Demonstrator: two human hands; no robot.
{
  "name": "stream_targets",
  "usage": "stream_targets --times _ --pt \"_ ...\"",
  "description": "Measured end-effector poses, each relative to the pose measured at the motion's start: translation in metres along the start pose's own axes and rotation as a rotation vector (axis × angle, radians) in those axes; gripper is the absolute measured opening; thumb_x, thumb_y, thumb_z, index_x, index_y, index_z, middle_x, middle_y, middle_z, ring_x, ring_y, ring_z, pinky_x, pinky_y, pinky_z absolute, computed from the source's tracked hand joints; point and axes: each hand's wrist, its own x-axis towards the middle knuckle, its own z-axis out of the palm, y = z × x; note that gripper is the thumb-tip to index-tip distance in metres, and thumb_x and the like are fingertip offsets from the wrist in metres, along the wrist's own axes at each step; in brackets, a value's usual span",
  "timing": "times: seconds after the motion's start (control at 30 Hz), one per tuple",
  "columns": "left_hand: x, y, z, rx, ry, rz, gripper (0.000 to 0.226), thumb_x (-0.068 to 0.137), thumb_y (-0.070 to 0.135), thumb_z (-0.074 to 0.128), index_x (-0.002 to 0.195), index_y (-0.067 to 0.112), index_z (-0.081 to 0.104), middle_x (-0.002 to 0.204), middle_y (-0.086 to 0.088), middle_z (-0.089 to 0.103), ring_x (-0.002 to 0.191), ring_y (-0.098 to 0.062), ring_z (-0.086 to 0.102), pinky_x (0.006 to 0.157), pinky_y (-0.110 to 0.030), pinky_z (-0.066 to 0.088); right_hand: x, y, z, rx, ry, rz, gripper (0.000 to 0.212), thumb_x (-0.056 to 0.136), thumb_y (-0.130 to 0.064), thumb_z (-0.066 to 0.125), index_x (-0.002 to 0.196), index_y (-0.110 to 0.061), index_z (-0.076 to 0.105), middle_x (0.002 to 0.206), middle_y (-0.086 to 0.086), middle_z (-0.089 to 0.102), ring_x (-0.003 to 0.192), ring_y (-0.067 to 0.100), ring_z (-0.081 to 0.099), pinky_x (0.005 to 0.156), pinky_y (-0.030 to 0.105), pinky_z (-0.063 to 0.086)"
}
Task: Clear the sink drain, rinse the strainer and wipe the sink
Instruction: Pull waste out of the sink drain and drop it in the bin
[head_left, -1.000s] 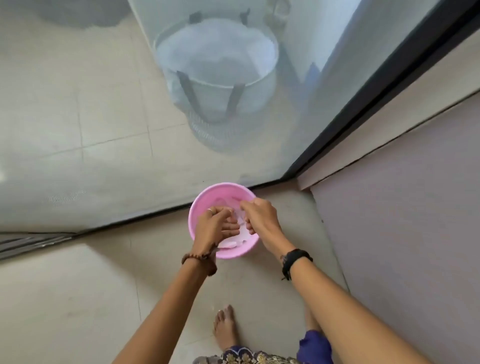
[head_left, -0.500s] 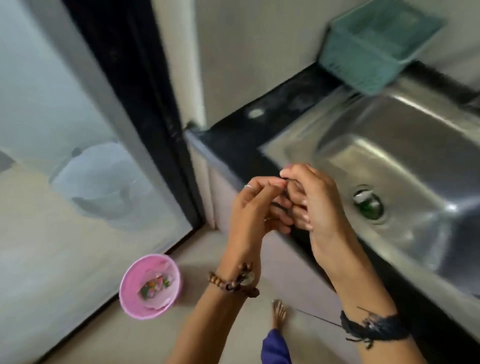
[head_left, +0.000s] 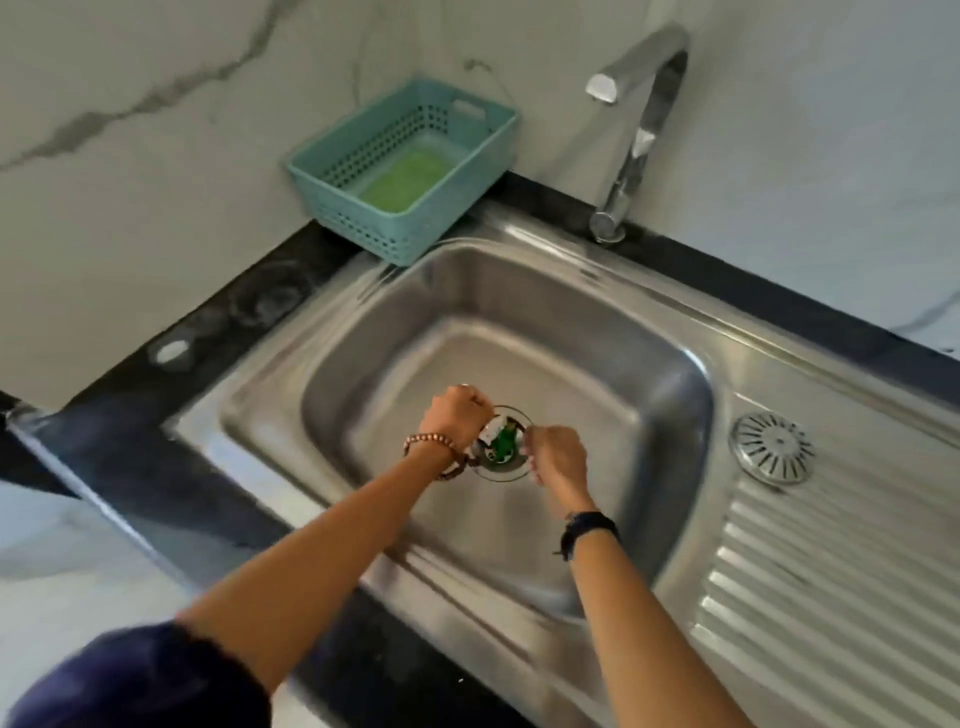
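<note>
The steel sink (head_left: 415, 353) fills the middle of the view. Its round drain (head_left: 503, 474) holds green and white scraps of debris (head_left: 502, 446). My left hand (head_left: 458, 415) is curled over the drain's left rim, against a white scrap. My right hand (head_left: 557, 458) is curled at the drain's right rim. The backs of both hands hide the fingertips, so a grip on the scraps cannot be made out. A round metal strainer (head_left: 772, 454) lies apart on the ribbed drainboard to the right.
A curved tap (head_left: 640, 130) stands behind the basin, spout toward the left, with no water running. A teal basket (head_left: 363, 223) holding a green sponge (head_left: 408, 179) sits at the sink's back left corner. Black counter (head_left: 156, 415) edges the sink on the left.
The view swung from the pink bowl on the floor up to the sink. Both hands, pinched together in front of the counter half a second ago, now reach down into the basin at the drain.
</note>
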Motion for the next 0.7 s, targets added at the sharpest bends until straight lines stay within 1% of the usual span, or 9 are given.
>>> stream_targets --times 0.03,0.07,0.17,0.27,0.33,0.43,0.53,0.63,0.7 --pt "0.013 -0.007 0.005 0.116 -0.01 -0.011 0.019 0.084 0.015 0.051 0.092 0.009 0.068 0.101 -0.014 0.069 0.091 -0.031 0.065 0.082 -0.036 0.054 0.013 0.01 0.003 -0.109 -0.016 0.025 0.025 0.083 -0.025 0.055 0.086 -0.003 0.067 0.089 0.015 0.07 0.074 0.029 0.063 0.065 0.037 0.051" --pt "0.024 -0.012 0.01 0.223 -0.031 -0.012 0.02 0.085 0.016 0.052 0.095 0.011 0.068 0.105 -0.012 0.068 0.096 -0.03 0.063 0.083 -0.033 0.052 0.024 0.018 0.005 -0.228 -0.03 0.024 0.029 0.085 -0.029 0.054 0.094 -0.004 0.067 0.096 0.015 0.071 0.083 0.031 0.066 0.07 0.037 0.053" --pt "0.055 -0.026 0.026 0.481 -0.075 0.046 0.024 0.088 0.023 0.055 0.109 0.02 0.064 0.119 -0.005 0.062 0.108 -0.023 0.057 0.085 -0.032 0.047 0.048 0.026 0.01 -0.499 -0.046 -0.076 0.033 0.092 -0.032 0.049 0.105 -0.007 0.065 0.106 0.012 0.068 0.096 0.031 0.064 0.071 0.031 0.047" --pt "0.075 -0.037 0.043 0.65 -0.083 0.118 0.034 0.088 0.027 0.057 0.122 0.026 0.054 0.125 -0.003 0.055 0.114 -0.022 0.052 0.086 -0.034 0.046 0.068 0.028 0.018 -0.699 -0.061 -0.246 0.028 0.091 -0.028 0.051 0.106 -0.008 0.063 0.108 0.012 0.066 0.098 0.031 0.062 0.074 0.032 0.047" --pt "0.083 -0.041 0.052 0.73 -0.052 0.189 0.035 0.087 0.025 0.058 0.121 0.023 0.051 0.123 -0.005 0.052 0.113 -0.023 0.051 0.082 -0.036 0.047 0.077 0.028 0.023 -0.8 -0.059 -0.363 0.024 0.092 -0.026 0.05 0.102 -0.008 0.061 0.106 0.012 0.066 0.096 0.031 0.062 0.073 0.032 0.047" --pt "0.087 -0.044 0.058 0.792 0.035 0.304 0.027 0.089 0.029 0.055 0.112 0.016 0.055 0.116 -0.005 0.053 0.109 -0.023 0.05 0.072 -0.035 0.046 0.085 0.027 0.032 -0.88 -0.039 -0.467 0.021 0.094 -0.02 0.046 0.101 -0.006 0.06 0.106 0.012 0.066 0.095 0.031 0.062 0.069 0.032 0.043" --pt "0.085 -0.054 0.065 0.897 0.081 0.365 0.027 0.094 0.032 0.044 0.106 0.013 0.058 0.113 -0.004 0.053 0.106 -0.023 0.05 0.068 -0.032 0.043 0.087 0.03 0.041 -0.884 -0.031 -0.481 0.021 0.094 -0.015 0.042 0.104 -0.006 0.058 0.109 0.011 0.065 0.098 0.03 0.061 0.071 0.032 0.044" --pt "0.084 -0.063 0.07 0.892 0.079 0.334 0.024 0.094 0.028 0.045 0.103 0.012 0.061 0.113 -0.005 0.054 0.106 -0.023 0.052 0.069 -0.032 0.044 0.086 0.035 0.042 -0.893 -0.061 -0.483 0.022 0.093 -0.014 0.041 0.104 -0.006 0.058 0.109 0.012 0.065 0.098 0.03 0.061 0.072 0.034 0.045" --pt "0.083 -0.061 0.067 0.804 0.069 0.271 0.022 0.092 0.027 0.05 0.099 0.011 0.063 0.11 -0.006 0.055 0.103 -0.024 0.053 0.07 -0.033 0.043 0.087 0.036 0.039 -0.873 -0.051 -0.478 0.021 0.094 -0.017 0.044 0.101 -0.006 0.06 0.106 0.012 0.066 0.094 0.03 0.062 0.068 0.032 0.043"
